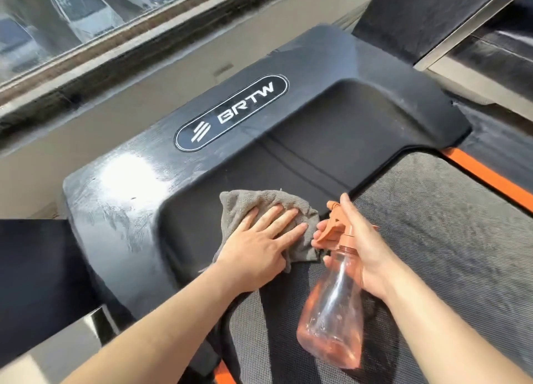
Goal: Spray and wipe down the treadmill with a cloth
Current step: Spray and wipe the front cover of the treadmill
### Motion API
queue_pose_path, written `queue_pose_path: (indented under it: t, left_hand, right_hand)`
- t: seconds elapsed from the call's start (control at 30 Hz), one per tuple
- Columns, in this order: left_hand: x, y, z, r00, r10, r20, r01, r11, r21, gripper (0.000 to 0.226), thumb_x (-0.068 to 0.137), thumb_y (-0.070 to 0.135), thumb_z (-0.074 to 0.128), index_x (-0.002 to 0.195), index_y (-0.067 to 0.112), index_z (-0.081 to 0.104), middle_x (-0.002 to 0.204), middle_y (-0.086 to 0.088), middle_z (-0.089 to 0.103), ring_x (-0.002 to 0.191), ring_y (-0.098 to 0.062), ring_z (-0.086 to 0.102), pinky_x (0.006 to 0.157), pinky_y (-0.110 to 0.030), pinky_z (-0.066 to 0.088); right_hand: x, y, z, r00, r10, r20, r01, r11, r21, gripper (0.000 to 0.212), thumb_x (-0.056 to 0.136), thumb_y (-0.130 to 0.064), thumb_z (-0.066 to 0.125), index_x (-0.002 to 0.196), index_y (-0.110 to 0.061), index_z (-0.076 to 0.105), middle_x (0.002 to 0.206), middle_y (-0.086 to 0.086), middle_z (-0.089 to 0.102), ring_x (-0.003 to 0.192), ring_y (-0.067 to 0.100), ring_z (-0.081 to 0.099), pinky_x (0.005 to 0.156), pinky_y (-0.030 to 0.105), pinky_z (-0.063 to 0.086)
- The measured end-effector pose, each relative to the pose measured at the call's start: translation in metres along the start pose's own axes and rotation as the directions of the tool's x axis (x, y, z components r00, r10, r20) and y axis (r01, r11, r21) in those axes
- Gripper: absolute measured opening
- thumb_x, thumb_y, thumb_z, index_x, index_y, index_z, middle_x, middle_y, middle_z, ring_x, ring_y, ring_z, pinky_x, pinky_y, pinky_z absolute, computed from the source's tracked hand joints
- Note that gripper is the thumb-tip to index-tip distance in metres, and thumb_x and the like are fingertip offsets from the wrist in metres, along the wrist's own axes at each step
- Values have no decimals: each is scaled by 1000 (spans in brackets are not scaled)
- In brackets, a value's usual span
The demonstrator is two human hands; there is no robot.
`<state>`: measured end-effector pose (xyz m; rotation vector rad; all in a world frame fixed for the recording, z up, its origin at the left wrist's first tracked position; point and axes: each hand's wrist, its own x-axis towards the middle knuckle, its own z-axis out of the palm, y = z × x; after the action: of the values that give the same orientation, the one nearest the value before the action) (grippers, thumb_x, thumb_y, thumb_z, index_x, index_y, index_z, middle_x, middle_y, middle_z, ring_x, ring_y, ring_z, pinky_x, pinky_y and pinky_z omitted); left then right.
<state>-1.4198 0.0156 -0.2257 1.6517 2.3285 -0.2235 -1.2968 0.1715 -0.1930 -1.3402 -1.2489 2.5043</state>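
Left hand (261, 239) lies flat, fingers straight and spread, pressing a grey cloth (269, 207) onto the black motor cover (331, 118) of the treadmill, near its edge with the grey running belt (447, 225). Right hand (362, 248) grasps the neck of a clear orange-tinted spray bottle (331, 305), fingers curled at the orange trigger (331, 230), just right of the cloth. Bottle hangs tilted above the belt. Wet streaks on the cover's left. Oval BRTW badge (230, 113) far on the cover. Orange side stripe (490, 178) at right.
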Motion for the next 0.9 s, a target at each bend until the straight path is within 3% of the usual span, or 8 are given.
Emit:
queue_pose_path:
  t: [0.1,0.2,0.37,0.47,0.63,0.77,0.83,0.9]
  left_hand:
    - [-7,-15,-8,998,-55,-1,55,996,63,70,91,36,29,151,47,-6,162,16,-9,150,-14,-7,118,-42,-8]
    - [-29,-30,-13,963,-266,-33,268,962,56,74,83,32,17,151,45,-8,163,14,-7,150,-14,-7,117,-48,-5]
    - [-85,-47,-9,845,-532,-46,531,847,-31,82,78,31,25,152,43,-8,163,11,-7,150,-16,-11,116,-46,-11]
    - [-101,-41,-10,803,-594,-57,588,804,-89,76,81,40,23,154,40,4,164,10,-2,150,-15,-12,116,-44,-13]
    - [-99,-40,-9,719,-681,-137,649,729,-219,62,92,50,18,153,38,19,163,13,10,150,-10,-2,119,-39,-2]
    - [-104,-55,-15,646,-718,-258,690,694,-203,51,94,36,39,144,38,41,155,13,35,145,-11,26,108,-36,28]
    - [-102,-66,-17,603,-756,-255,718,653,-240,53,93,36,41,145,40,38,157,14,31,145,-10,26,108,-37,27]
    - [-99,-78,-15,526,-831,-182,772,556,-308,58,93,39,35,151,42,23,161,14,18,148,-8,15,114,-41,16]
  right_hand:
    - [-4,3,7,999,-17,-39,15,999,-52,46,89,-61,57,107,-19,67,79,10,67,69,26,64,47,28,47]
    - [-4,6,24,999,-27,-41,21,991,-129,43,90,-57,58,93,-16,68,69,8,64,56,20,59,46,26,47]
    - [-4,9,55,983,-28,181,84,947,-311,46,81,-68,57,99,-28,71,78,1,69,70,15,67,53,28,49]
    - [-3,13,84,960,-19,279,133,909,-395,55,86,-67,54,101,-16,67,78,5,68,73,16,65,59,30,48]
    - [-2,21,123,958,-75,277,192,883,-428,60,91,-57,56,91,2,67,71,13,60,58,19,56,53,29,49]
    - [4,19,146,898,31,438,220,832,-509,65,83,-71,52,96,-9,68,79,12,66,71,18,63,63,34,51]
    - [6,20,156,870,66,488,239,810,-535,62,80,-75,50,99,-19,70,86,8,70,77,14,66,63,32,53]
    - [11,23,168,860,55,506,273,790,-549,58,86,-72,50,87,-17,70,77,2,68,74,12,65,60,30,52]
